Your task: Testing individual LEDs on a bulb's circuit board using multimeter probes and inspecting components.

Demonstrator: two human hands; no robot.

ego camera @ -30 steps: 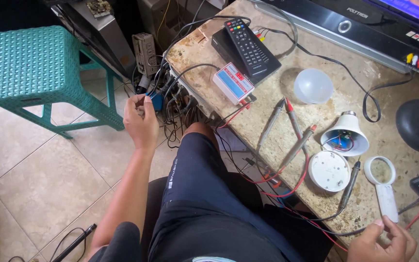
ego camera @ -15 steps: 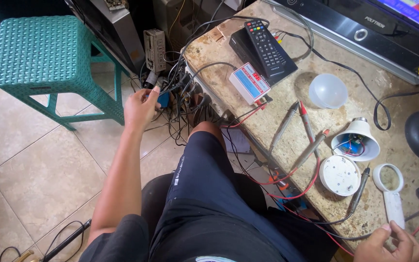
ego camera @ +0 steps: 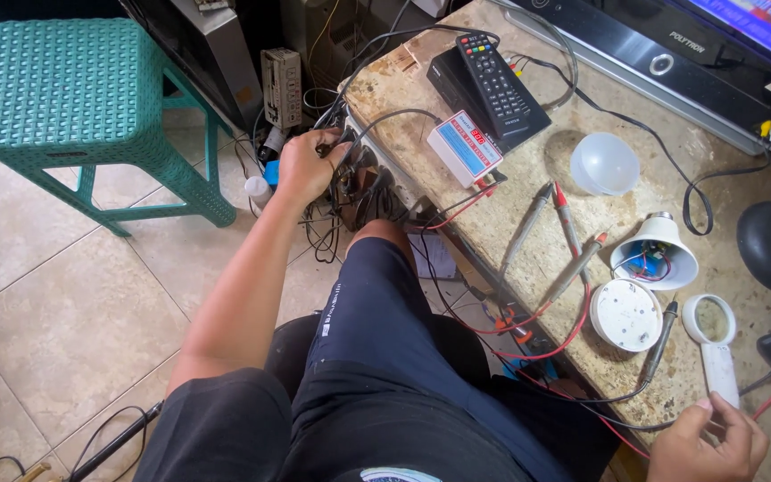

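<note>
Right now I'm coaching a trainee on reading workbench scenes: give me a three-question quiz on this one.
1. True or false: the remote control lies on the black set-top box.
2. What does the left hand grip beside the bench? A) tangled black cables B) the bulb dome C) the green stool
3. Which white thing does the right hand touch?

Key: 1 true; 2 A; 3 the magnifying glass, at its handle.

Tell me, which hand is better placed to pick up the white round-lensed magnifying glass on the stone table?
Probably the right hand: its fingers touch the white magnifying glass's handle, while the left hand is far off among black cables beside the table.
</note>
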